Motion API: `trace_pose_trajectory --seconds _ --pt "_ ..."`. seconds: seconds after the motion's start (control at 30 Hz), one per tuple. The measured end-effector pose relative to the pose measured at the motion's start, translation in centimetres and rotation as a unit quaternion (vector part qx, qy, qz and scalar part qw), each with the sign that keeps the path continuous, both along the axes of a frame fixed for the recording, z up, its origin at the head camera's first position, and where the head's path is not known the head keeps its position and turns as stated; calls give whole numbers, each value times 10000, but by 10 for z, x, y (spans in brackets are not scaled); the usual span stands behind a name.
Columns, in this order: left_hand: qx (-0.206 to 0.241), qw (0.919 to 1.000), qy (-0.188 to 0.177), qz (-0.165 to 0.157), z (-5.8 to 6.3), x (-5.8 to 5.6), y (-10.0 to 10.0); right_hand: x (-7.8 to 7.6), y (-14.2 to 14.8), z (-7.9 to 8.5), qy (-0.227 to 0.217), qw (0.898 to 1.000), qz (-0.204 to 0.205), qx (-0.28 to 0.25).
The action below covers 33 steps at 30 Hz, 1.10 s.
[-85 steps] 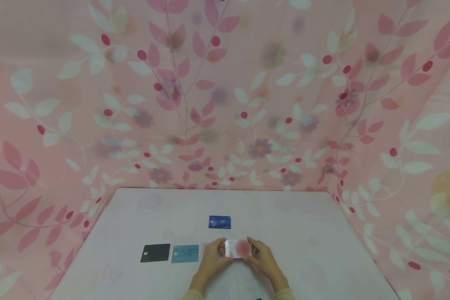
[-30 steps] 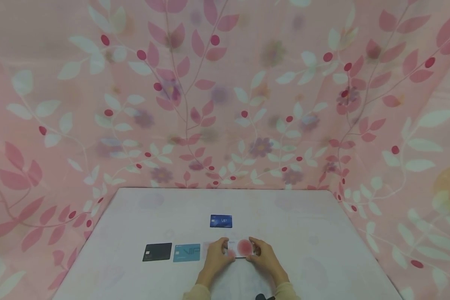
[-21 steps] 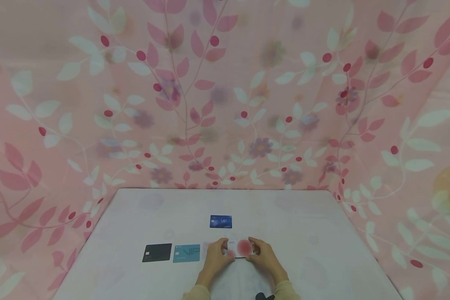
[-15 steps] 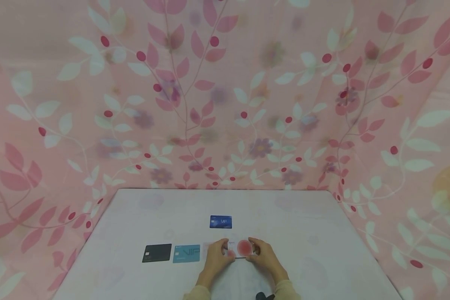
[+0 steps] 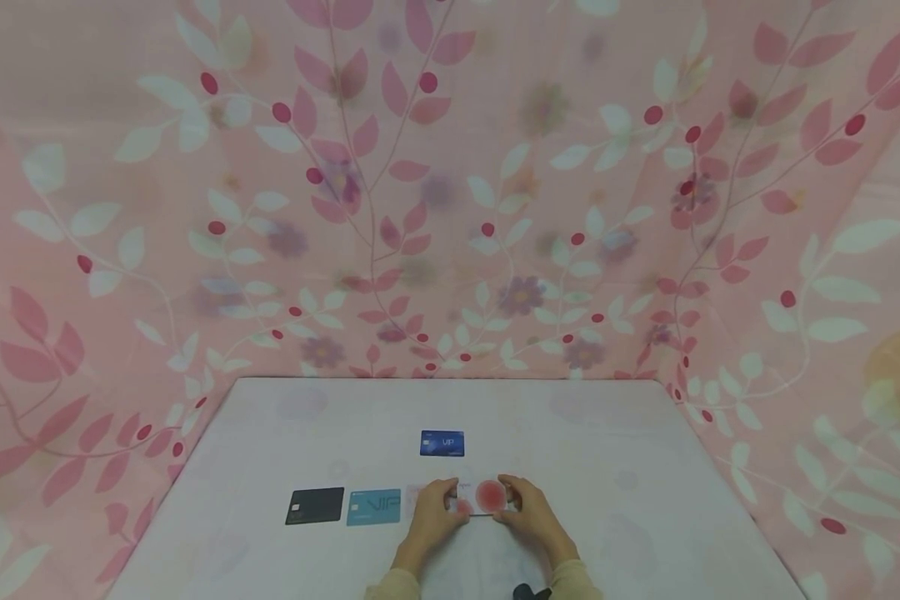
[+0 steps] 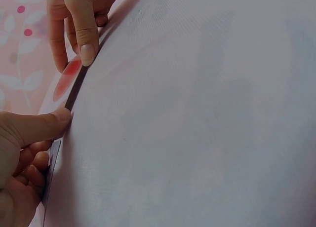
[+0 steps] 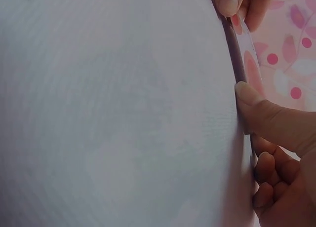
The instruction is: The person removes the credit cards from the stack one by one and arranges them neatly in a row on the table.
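In the head view, a white card point(image 5: 490, 496) with red circles lies near the front middle of the table. My left hand point(image 5: 432, 515) pinches its left end between thumb and fingers. At the right end, my right hand point(image 5: 528, 515) pinches it the same way. Both wrist views show a dark, thick-looking edge point(image 6: 76, 86) on the card's near side, with thumbs against it. A pale pinkish card point(image 5: 414, 497) lies partly hidden behind my left hand. Further left are a light blue VIP card point(image 5: 373, 507) and a black card point(image 5: 315, 506).
A dark blue VIP card point(image 5: 442, 443) lies farther back on the white-covered table point(image 5: 607, 450). Pink floral cloth point(image 5: 450, 208) hangs behind and at both sides. A small black object point(image 5: 531, 592) shows at the bottom edge beside the right sleeve.
Since the earliest frame, the held card's glare has faded and a second red circle shows at its left. The black object has come into view below. The last second shows almost no movement.
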State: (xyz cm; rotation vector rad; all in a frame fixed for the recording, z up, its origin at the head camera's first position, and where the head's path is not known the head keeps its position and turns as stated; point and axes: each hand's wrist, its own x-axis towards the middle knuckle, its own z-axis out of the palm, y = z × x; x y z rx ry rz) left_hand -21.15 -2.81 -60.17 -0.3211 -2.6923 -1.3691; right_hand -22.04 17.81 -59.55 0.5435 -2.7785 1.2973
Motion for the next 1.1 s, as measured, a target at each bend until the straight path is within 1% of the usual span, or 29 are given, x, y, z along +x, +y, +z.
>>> trace_pose_trajectory --seconds 0.17,0.47,0.6,0.87,1.1 --pt "9 9998 -174 -5 0 0 0 1 0 2 -53 10000 -11 84" --pt "100 9997 -201 -1 -2 1 0 0 1 4 -303 9992 19 259" --pt "113 9997 -235 -2 0 1 0 1 1 4 -339 9990 31 296" --pt "185 9998 -33 -85 -1 0 -1 1 2 5 -253 9991 -21 337" --pt "216 9997 22 -129 0 0 -1 3 1 4 -241 9990 -69 363"
